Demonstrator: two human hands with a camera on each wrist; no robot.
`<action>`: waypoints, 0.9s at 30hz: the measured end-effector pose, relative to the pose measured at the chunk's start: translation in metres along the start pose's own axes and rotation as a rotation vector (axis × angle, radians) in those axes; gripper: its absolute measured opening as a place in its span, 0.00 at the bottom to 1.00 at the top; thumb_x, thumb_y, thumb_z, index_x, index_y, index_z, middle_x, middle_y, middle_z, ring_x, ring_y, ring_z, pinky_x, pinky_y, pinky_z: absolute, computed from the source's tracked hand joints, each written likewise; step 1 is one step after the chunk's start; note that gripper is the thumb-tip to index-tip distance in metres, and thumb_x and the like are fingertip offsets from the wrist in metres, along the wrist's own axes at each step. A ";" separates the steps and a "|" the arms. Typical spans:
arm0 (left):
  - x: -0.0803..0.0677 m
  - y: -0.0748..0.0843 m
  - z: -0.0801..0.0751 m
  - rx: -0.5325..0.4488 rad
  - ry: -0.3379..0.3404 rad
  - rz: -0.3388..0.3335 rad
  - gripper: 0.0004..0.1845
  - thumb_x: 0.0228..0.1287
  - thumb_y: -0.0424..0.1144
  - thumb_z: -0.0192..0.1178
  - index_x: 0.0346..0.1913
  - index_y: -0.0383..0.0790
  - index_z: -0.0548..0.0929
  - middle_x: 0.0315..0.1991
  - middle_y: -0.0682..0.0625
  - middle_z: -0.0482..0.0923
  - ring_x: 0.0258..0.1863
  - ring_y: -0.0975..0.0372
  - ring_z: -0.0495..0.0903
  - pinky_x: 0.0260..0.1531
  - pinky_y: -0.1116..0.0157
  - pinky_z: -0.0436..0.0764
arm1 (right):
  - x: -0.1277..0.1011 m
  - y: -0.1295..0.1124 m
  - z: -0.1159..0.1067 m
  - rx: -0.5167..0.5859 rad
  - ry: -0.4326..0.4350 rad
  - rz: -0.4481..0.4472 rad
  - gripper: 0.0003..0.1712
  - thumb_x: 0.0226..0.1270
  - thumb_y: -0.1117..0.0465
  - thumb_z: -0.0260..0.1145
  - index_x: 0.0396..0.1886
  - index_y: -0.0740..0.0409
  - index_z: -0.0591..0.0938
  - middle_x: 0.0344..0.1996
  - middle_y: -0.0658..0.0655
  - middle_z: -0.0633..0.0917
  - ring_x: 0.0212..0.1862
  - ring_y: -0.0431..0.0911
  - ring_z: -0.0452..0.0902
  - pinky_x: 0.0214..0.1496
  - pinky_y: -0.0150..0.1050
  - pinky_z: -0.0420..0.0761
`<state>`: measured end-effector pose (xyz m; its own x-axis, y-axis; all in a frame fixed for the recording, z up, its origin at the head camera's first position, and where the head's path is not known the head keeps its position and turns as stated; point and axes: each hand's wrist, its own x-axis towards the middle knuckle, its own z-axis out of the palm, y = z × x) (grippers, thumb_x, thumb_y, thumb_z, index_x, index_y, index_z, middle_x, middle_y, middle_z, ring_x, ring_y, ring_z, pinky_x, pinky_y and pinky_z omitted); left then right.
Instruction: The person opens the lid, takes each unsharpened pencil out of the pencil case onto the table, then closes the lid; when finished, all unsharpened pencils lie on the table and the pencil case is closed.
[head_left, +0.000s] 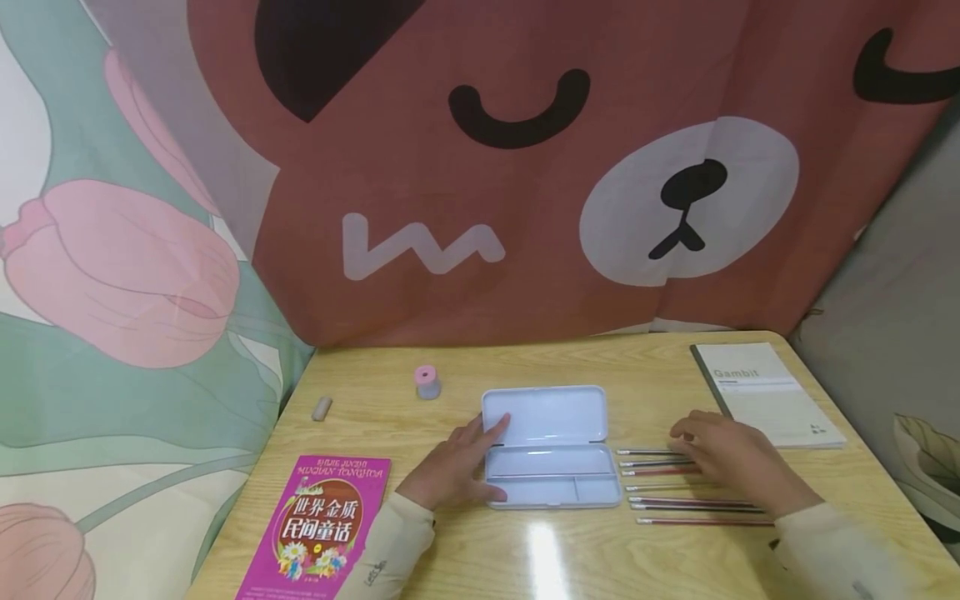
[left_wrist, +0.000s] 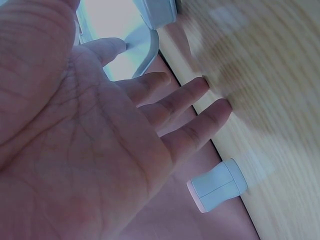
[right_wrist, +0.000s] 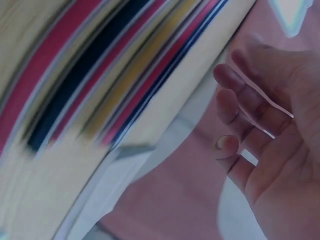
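Observation:
A white pencil case [head_left: 544,414] lies open on the table, its lid tilted back and its lower part divided into compartments. At its left side is my left hand [head_left: 459,467], forefinger touching the inside of the lid and thumb at the lower corner. The left wrist view shows that hand's other fingers [left_wrist: 192,132] extended beside the case. Several pencils [head_left: 660,489] lie in a row to the right of the case. Over their far ends hovers my right hand [head_left: 723,454]; in the right wrist view its fingers [right_wrist: 255,107] are loosely bent, holding nothing.
A notebook [head_left: 772,392] lies at the back right, beyond my right hand. Toward the back left stand a pink-and-grey sharpener-like piece [head_left: 427,383] and a small eraser [head_left: 322,408]. A purple book [head_left: 315,525] lies at front left. Printed cloth [head_left: 450,308] hangs behind the table.

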<state>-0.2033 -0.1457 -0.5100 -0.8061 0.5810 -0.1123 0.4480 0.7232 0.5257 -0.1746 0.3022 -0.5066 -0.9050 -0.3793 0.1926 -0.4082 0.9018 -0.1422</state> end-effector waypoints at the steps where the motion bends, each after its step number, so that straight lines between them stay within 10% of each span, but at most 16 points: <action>1: 0.000 0.000 0.000 -0.002 0.001 0.004 0.60 0.63 0.52 0.82 0.91 0.52 0.55 0.89 0.33 0.51 0.84 0.39 0.63 0.78 0.37 0.71 | 0.003 -0.006 0.000 0.000 0.019 -0.016 0.06 0.70 0.58 0.81 0.43 0.49 0.92 0.35 0.43 0.87 0.36 0.39 0.83 0.33 0.39 0.84; 15: -0.001 0.002 -0.002 -0.013 0.005 0.014 0.61 0.62 0.51 0.82 0.91 0.50 0.55 0.90 0.34 0.50 0.82 0.38 0.64 0.76 0.36 0.73 | 0.038 -0.087 0.010 0.111 0.050 -0.197 0.08 0.74 0.55 0.77 0.47 0.51 0.93 0.41 0.46 0.90 0.45 0.43 0.84 0.47 0.46 0.87; 27: 0.001 0.000 0.000 -0.002 0.002 -0.005 0.60 0.64 0.52 0.81 0.91 0.53 0.55 0.90 0.36 0.50 0.83 0.40 0.64 0.78 0.38 0.72 | 0.039 -0.102 0.036 0.182 -0.082 -0.239 0.08 0.75 0.58 0.76 0.50 0.47 0.91 0.45 0.43 0.90 0.48 0.41 0.81 0.52 0.45 0.83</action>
<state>-0.2040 -0.1453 -0.5107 -0.8092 0.5764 -0.1136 0.4428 0.7254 0.5270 -0.1723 0.1884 -0.5191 -0.7844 -0.5982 0.1638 -0.6187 0.7360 -0.2748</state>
